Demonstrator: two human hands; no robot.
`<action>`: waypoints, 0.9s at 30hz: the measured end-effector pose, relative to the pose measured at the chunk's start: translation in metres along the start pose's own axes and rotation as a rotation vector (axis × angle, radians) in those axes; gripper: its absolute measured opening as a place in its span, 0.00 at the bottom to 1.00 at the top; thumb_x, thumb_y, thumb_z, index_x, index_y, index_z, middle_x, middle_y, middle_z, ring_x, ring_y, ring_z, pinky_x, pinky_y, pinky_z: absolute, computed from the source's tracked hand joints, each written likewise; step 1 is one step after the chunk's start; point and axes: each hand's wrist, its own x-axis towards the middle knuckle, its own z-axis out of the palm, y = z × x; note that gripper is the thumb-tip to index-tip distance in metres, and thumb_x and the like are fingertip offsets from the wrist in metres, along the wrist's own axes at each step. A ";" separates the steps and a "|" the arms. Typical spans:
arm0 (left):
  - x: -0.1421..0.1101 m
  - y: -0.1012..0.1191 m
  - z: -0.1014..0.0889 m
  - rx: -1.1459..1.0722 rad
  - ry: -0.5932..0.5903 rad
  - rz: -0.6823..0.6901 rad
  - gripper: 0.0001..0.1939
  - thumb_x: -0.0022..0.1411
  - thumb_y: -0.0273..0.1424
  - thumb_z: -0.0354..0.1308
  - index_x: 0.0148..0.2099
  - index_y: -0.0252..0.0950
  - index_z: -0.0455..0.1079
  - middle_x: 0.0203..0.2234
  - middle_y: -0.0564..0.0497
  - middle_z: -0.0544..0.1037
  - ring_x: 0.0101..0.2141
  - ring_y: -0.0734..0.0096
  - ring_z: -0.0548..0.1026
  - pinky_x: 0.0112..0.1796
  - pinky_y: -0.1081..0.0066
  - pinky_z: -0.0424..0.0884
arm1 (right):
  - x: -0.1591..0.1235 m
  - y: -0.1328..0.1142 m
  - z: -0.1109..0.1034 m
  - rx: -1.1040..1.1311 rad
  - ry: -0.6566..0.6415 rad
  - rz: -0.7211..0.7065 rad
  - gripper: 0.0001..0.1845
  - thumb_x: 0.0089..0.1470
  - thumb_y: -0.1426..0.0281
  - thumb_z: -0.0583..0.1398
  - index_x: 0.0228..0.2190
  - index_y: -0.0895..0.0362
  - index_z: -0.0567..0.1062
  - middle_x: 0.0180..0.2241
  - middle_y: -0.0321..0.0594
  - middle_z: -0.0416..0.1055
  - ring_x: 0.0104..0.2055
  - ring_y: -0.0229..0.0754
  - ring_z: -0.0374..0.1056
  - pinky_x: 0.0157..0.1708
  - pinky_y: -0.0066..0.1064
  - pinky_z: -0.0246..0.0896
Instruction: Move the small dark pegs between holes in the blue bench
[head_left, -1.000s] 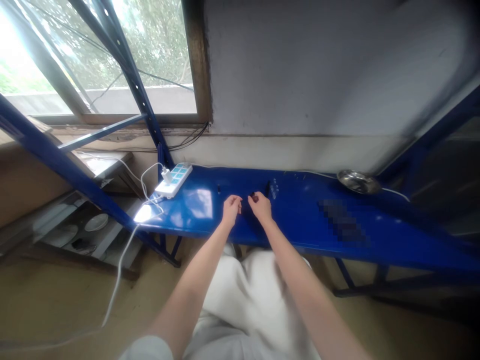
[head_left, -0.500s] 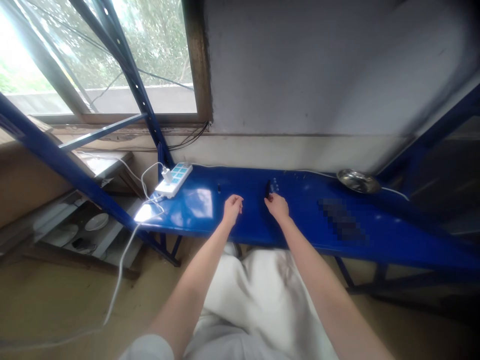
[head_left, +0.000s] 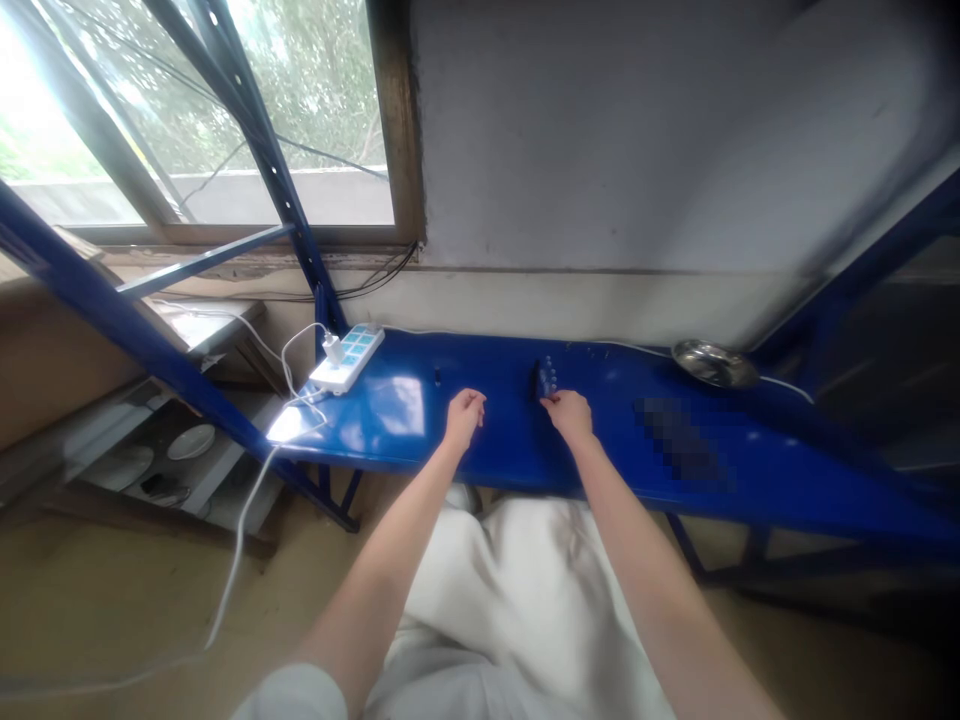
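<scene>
My right hand point(head_left: 571, 415) is closed in a pinch over the blue table point(head_left: 495, 450). Its fingertips are at the near end of a row of small clear round pieces point(head_left: 549, 372). Just left of these stands or lies a narrow dark object point(head_left: 535, 378); its kind is too small to tell. To the left, my left hand point(head_left: 466, 417) is held above the table with fingers curled and pressed together. Anything inside either pinch is hidden or too small to make out. A tiny dark item point(head_left: 438, 376) lies beyond my left hand.
A white power strip point(head_left: 348, 360) with a plug and cable sits at the table's left end. Toward the right are a shiny metal dish point(head_left: 714, 363) and a blurred-out dark object point(head_left: 682, 440). Blue frame posts point(head_left: 262, 150) rise at the left, by the window.
My right hand has shifted slightly right, its fingertips moving off the dark object's near end to the clear pieces. My left hand stays nearly still.
</scene>
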 end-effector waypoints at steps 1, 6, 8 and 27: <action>-0.001 0.000 0.001 -0.009 0.007 0.002 0.04 0.53 0.29 0.52 0.29 0.33 0.64 0.15 0.59 0.64 0.13 0.84 0.60 0.17 0.79 0.56 | -0.001 0.001 0.000 -0.004 0.021 -0.006 0.15 0.53 0.62 0.55 0.34 0.59 0.76 0.32 0.46 0.74 0.32 0.43 0.70 0.30 0.29 0.61; 0.001 -0.002 -0.001 -0.117 0.127 0.040 0.04 0.54 0.30 0.52 0.31 0.34 0.62 0.16 0.59 0.64 0.13 0.83 0.61 0.17 0.79 0.57 | -0.005 0.002 0.006 -0.023 0.105 -0.017 0.17 0.54 0.59 0.54 0.32 0.57 0.77 0.29 0.45 0.75 0.30 0.42 0.70 0.27 0.28 0.59; 0.005 -0.002 -0.010 -0.159 0.238 0.038 0.04 0.55 0.30 0.51 0.33 0.34 0.61 0.16 0.59 0.64 0.13 0.83 0.61 0.17 0.79 0.56 | -0.004 0.002 0.008 -0.028 0.119 -0.014 0.18 0.54 0.59 0.53 0.32 0.57 0.77 0.29 0.45 0.75 0.30 0.42 0.70 0.26 0.28 0.59; 0.058 0.054 -0.107 1.251 -0.129 0.233 0.26 0.62 0.35 0.44 0.61 0.34 0.49 0.49 0.38 0.68 0.46 0.55 0.70 0.45 0.62 0.64 | -0.007 -0.005 0.001 -0.009 0.036 0.033 0.18 0.54 0.62 0.53 0.40 0.59 0.75 0.34 0.48 0.75 0.33 0.44 0.71 0.28 0.29 0.63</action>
